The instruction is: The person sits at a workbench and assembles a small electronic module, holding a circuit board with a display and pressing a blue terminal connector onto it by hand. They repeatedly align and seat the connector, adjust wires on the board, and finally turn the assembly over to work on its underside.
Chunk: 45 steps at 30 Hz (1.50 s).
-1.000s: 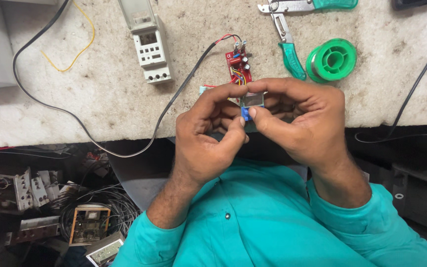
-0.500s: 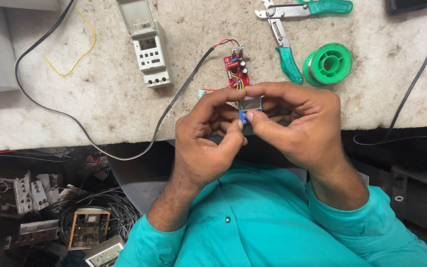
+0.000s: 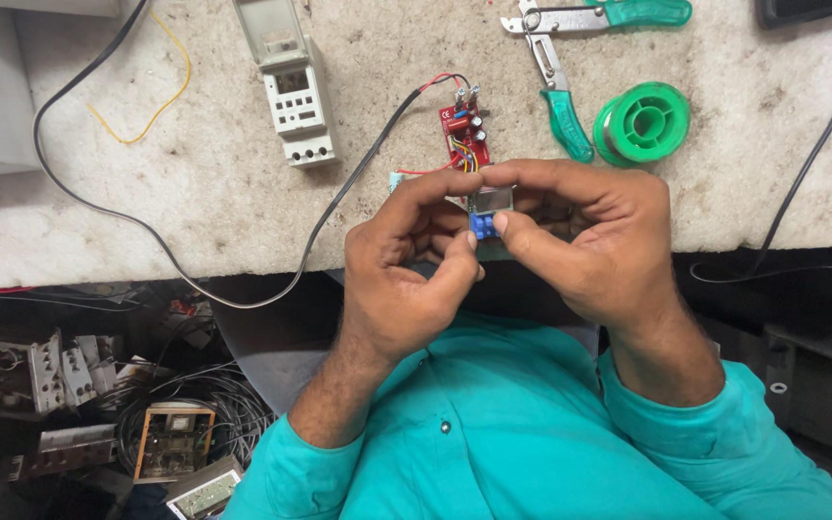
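Pinching small module (image 3: 489,210) as before, left hand (image 3: 406,274) and right hand (image 3: 597,246) both unmoved, grips unchanged.

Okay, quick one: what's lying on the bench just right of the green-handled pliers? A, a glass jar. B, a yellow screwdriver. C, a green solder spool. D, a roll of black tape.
C: a round green solder spool lies flat on the bench, right beside the lower handle of the green-handled pliers, above the right hand.

Left hand (image 3: 406,279) and right hand (image 3: 594,246) together, fingertips in pinching grip.
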Motion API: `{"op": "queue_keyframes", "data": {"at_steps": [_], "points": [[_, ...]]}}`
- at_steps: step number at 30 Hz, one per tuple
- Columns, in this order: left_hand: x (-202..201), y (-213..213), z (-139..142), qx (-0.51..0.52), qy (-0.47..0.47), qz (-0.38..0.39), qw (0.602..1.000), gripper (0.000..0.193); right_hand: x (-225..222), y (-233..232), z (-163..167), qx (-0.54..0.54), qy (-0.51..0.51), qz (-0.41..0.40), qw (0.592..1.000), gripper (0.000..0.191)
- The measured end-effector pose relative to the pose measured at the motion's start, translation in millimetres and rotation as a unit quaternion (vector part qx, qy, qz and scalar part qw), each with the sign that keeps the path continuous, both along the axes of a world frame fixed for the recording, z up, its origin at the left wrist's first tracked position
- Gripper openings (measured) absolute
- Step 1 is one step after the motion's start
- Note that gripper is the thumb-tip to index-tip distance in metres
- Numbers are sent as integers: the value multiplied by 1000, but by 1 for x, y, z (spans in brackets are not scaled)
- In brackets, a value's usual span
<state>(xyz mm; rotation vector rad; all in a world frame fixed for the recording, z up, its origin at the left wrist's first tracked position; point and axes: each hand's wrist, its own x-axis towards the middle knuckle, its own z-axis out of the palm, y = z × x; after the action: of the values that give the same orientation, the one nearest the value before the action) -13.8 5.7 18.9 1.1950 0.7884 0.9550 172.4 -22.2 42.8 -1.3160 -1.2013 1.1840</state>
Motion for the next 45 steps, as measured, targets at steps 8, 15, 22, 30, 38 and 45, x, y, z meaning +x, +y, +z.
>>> {"op": "queue_keyframes", "data": {"at_steps": [8, 15, 22, 30, 38, 45], "points": [[1, 1, -2, 3, -2, 2, 1000, 41, 0, 1, 0, 5, -6, 0, 1000, 30], [0, 1, -2, 7, 0, -4, 1000, 40, 0, 2, 3, -4, 3, 7, 1000, 31], [0, 2, -1, -2, -6, -6, 1000, 41, 7, 3, 2, 9, 52, 43, 998, 32], [0, 1, -3, 4, -5, -4, 1000, 41, 5, 3, 1, -1, 13, 22, 1000, 31], [0, 1, -2, 5, 0, -3, 1000, 41, 4, 2, 2, -4, -5, 18, 1000, 31], [0, 2, -2, 5, 2, -4, 1000, 41, 5, 2, 1, 3, -16, 20, 1000, 32]]}}
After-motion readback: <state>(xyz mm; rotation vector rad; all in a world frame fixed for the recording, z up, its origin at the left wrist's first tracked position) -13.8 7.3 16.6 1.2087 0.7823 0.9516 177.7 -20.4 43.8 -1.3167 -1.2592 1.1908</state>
